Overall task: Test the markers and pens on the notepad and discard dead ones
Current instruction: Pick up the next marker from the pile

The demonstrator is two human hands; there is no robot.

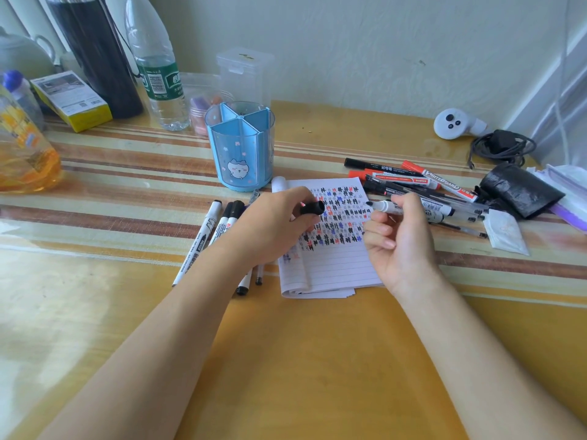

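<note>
Left hand (273,227) pinched the black cap (313,207), held apart from the nib, presumably to leave it bare for a stroke. Right hand (397,236) gripped the uncapped whiteboard marker (413,207) over the notepad (333,265), nib pointing left above the hash marks. One pile of markers (413,176) lay right of the pad and another group (219,230) left, likely separating untested from tested.

One head-worn wide-angle view, forward and down from close above the table (311,360), toward the wall (381,42).
</note>
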